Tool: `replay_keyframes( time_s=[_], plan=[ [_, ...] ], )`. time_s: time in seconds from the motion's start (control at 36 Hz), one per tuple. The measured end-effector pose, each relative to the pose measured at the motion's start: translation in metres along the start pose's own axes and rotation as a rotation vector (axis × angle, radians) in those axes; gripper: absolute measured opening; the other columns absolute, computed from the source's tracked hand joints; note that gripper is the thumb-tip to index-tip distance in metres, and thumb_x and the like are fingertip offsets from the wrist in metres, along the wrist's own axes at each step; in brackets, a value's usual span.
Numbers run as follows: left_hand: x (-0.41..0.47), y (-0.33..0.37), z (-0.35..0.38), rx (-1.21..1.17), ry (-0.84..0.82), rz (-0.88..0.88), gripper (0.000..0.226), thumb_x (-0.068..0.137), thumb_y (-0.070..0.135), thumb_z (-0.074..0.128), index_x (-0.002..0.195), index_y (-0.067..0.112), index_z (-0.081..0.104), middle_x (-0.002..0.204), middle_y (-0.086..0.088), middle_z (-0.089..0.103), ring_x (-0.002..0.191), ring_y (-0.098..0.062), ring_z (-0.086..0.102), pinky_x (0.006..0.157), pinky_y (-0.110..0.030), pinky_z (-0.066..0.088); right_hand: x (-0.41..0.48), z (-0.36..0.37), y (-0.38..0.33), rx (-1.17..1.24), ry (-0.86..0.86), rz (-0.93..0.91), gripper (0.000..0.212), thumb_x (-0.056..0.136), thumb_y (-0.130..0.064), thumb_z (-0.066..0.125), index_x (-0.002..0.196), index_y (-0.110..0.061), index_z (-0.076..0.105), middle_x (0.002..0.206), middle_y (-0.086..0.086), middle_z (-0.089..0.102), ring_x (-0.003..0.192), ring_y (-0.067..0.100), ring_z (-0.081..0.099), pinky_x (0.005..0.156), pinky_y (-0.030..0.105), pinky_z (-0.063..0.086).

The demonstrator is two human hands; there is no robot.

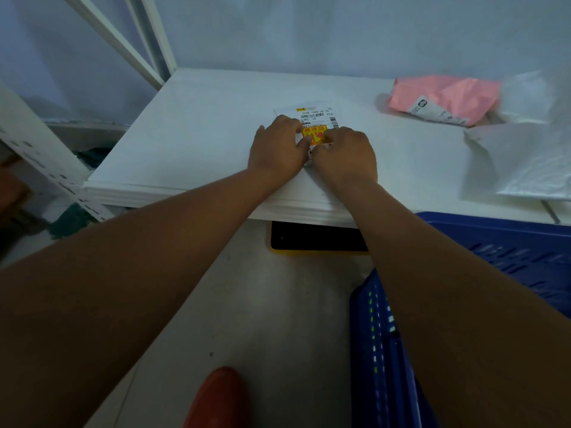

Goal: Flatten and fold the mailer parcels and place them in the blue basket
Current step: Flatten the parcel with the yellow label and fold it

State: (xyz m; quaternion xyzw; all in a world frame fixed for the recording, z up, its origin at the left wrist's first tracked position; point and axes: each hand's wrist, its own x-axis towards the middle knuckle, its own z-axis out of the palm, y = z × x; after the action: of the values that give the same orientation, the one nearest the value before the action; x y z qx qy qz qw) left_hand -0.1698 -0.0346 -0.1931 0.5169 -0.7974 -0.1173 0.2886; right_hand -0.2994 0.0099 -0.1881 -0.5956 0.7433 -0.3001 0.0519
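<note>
A small white mailer parcel (315,117) with a printed shipping label and a yellow and red sticker lies folded on the white shelf board (197,134). My left hand (278,146) and my right hand (346,152) both lie on top of it, side by side, pressing it down with bent fingers; its lower half is hidden under them. A pink mailer (445,94) lies crumpled at the back right. White mailers (525,156) are piled at the right edge. The blue basket (509,251) stands on the floor at lower right, partly behind my right forearm.
White metal shelf posts (40,156) stand at the left. A black and yellow object (315,239) sits under the shelf board. A red shoe (216,400) shows on the grey floor at the bottom. A pale wall runs behind the shelf.
</note>
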Motion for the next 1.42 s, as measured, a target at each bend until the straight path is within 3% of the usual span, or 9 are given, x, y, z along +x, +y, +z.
replay_keyframes(
  time_s=[0.14, 0.28, 0.42, 0.5, 0.61, 0.81, 0.94, 1.08, 1.42],
  plan=[
    [0.002, -0.001, 0.0, -0.061, 0.009, -0.024, 0.034, 0.095, 0.033, 0.059, 0.118, 0.009, 0.065, 0.124, -0.011, 0.061, 0.112, -0.028, 0.058, 0.105, -0.046, 0.039, 0.008, -0.005, 0.004, -0.053, -0.038, 0.022, 0.039, 0.09, -0.037, 0.045, 0.114, -0.019, 0.07, 0.12, 0.008, 0.062, 0.113, 0.03, 0.054, 0.092, 0.039, 0.044],
    [0.004, -0.006, 0.001, -0.072, 0.001, -0.029, 0.036, 0.095, 0.036, 0.06, 0.118, 0.01, 0.065, 0.123, -0.009, 0.061, 0.112, -0.026, 0.058, 0.105, -0.045, 0.039, 0.011, -0.012, 0.01, 0.207, -0.018, 0.03, 0.033, 0.078, -0.037, 0.036, 0.064, -0.016, 0.057, 0.075, 0.007, 0.061, 0.076, 0.025, 0.052, 0.061, 0.032, 0.033],
    [0.005, -0.008, 0.0, -0.091, -0.027, -0.036, 0.034, 0.095, 0.034, 0.06, 0.119, 0.011, 0.066, 0.123, -0.008, 0.062, 0.113, -0.025, 0.057, 0.107, -0.043, 0.039, 0.01, -0.021, 0.009, 0.43, 0.064, 0.03, 0.035, 0.088, -0.025, 0.046, 0.085, 0.0, 0.071, 0.09, 0.012, 0.071, 0.086, 0.027, 0.06, 0.076, 0.034, 0.042],
    [0.004, -0.013, -0.005, -0.13, -0.047, -0.012, 0.03, 0.095, 0.028, 0.062, 0.117, 0.009, 0.067, 0.12, -0.009, 0.064, 0.113, -0.024, 0.057, 0.098, -0.027, 0.039, 0.011, -0.023, 0.011, 0.639, 0.18, 0.137, 0.03, 0.088, -0.016, 0.05, 0.086, 0.007, 0.068, 0.093, 0.019, 0.07, 0.092, 0.031, 0.06, 0.075, 0.028, 0.042],
    [0.004, -0.02, -0.018, -0.132, -0.166, 0.048, 0.028, 0.096, 0.018, 0.062, 0.121, 0.008, 0.069, 0.129, -0.01, 0.065, 0.122, -0.024, 0.057, 0.099, -0.022, 0.038, 0.01, -0.024, 0.013, 0.725, 0.187, 0.135, 0.029, 0.088, -0.016, 0.049, 0.087, 0.007, 0.067, 0.093, 0.016, 0.069, 0.082, 0.014, 0.055, 0.072, 0.015, 0.039],
    [0.008, -0.033, -0.029, -0.126, -0.313, 0.112, 0.034, 0.098, 0.003, 0.054, 0.128, 0.013, 0.066, 0.156, -0.008, 0.038, 0.145, -0.02, 0.033, 0.119, -0.028, 0.025, 0.012, -0.017, 0.013, 0.647, 0.063, -0.036, 0.034, 0.084, -0.027, 0.052, 0.103, -0.007, 0.072, 0.119, 0.004, 0.065, 0.127, 0.015, 0.05, 0.11, 0.026, 0.034],
    [0.002, -0.032, -0.02, -0.122, -0.201, 0.165, 0.035, 0.098, -0.001, 0.05, 0.126, 0.009, 0.067, 0.153, -0.014, 0.041, 0.148, -0.025, 0.029, 0.117, -0.022, 0.017, 0.01, -0.015, 0.016, 0.678, 0.091, -0.057, 0.033, 0.086, -0.026, 0.054, 0.109, -0.01, 0.07, 0.137, 0.007, 0.057, 0.143, 0.016, 0.035, 0.108, 0.017, 0.027],
    [-0.003, -0.03, -0.02, -0.107, -0.112, 0.191, 0.03, 0.097, 0.003, 0.051, 0.119, 0.006, 0.071, 0.144, -0.019, 0.05, 0.136, -0.028, 0.045, 0.11, -0.019, 0.027, 0.014, -0.03, 0.017, 1.116, 0.151, 0.213, 0.03, 0.075, -0.029, 0.054, 0.098, -0.016, 0.069, 0.109, -0.003, 0.067, 0.097, -0.005, 0.06, 0.083, 0.008, 0.041],
    [-0.003, -0.029, -0.016, -0.108, -0.067, 0.222, 0.044, 0.093, 0.052, 0.053, 0.103, 0.013, 0.07, 0.106, -0.003, 0.067, 0.1, -0.017, 0.06, 0.092, -0.034, 0.046, 0.002, -0.043, 0.021, 1.431, 0.065, 0.348, 0.029, 0.097, -0.025, 0.044, 0.107, -0.013, 0.069, 0.126, 0.002, 0.067, 0.126, 0.009, 0.056, 0.11, 0.025, 0.034]
  ],
)
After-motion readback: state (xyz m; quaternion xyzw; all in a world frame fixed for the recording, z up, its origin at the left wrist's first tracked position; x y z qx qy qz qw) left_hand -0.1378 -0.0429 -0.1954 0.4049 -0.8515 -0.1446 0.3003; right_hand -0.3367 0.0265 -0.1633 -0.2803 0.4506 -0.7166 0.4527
